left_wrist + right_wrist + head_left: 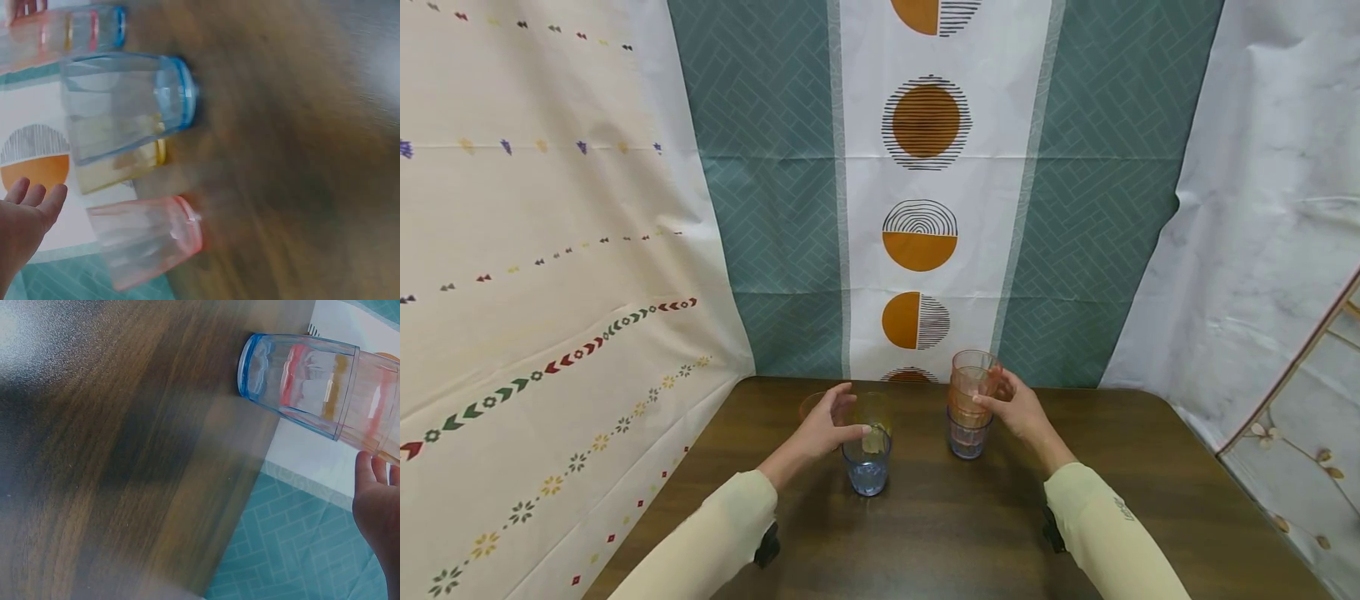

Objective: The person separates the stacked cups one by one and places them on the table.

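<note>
My left hand is held with fingers spread behind and to the left of a clear blue cup; in the left wrist view a gap shows between its fingers and the cups. A yellow cup stands just behind the blue one, and a pink cup stands beside them, mostly hidden by the hand in the head view. On the right, my right hand holds the upper part of a stack of cups, thumb in front. That stack has a blue cup at its bottom and pink and yellow cups nested in it.
Everything stands on a dark wooden table. A green and white patterned cloth hangs behind its far edge. A cream cloth hangs at the left, and a white marbled cloth at the right.
</note>
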{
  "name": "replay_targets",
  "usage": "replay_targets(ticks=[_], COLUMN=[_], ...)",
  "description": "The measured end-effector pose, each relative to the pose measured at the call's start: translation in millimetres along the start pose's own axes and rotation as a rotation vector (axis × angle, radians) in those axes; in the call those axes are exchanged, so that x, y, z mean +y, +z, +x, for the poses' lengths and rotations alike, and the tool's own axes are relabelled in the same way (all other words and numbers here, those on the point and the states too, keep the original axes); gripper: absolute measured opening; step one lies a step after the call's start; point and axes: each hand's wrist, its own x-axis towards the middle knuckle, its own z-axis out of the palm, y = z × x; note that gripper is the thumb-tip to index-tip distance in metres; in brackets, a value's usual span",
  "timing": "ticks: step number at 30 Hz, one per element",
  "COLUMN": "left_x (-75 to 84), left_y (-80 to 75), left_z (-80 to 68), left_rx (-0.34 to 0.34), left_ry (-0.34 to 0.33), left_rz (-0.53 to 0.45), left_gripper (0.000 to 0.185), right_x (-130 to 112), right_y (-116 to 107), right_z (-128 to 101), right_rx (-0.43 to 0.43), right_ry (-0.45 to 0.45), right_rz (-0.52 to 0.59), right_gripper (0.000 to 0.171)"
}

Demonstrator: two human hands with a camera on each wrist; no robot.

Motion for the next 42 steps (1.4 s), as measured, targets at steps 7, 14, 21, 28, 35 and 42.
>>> replay_targets(ticks=[7, 14, 21, 28, 35, 42], left_x=[25.2, 45.9, 59.4, 72.4, 79.4, 86.9], left_y=[8.3, 20.4, 35.4, 54.0, 76.8, 93.2], left_z=[13.9, 23.5, 39.0, 52.8, 66.3, 80.9], left_rx=[-0.002, -0.036, -0.011, -0.033, -0.044, -0.025], left_ry=[0.018, -0.006, 0.016, 0.041, 0.041, 0.014], left_rz=[-0.004, -0.055, 0.004, 0.008, -0.021, -0.013], left_gripper=[0.091, 0.094, 0.095, 0.091, 0.089, 0.092], right_x=[0, 1, 1, 1, 1, 5], right_y=[-1, -1, 0, -1, -3, -3], right_z=[-1, 0, 1, 0, -1, 2], right_rx=[-0.001, -0.002, -0.007, 0.007, -0.003, 0.004], right_ry=[0.000, -0.003, -0.012, -0.023, -0.014, -0.022], right_rz=[-0.004, 0.001, 0.005, -0.026, -0.043, -0.054], right_gripper=[0.083, 0.082, 0.082, 0.084, 0.086, 0.089])
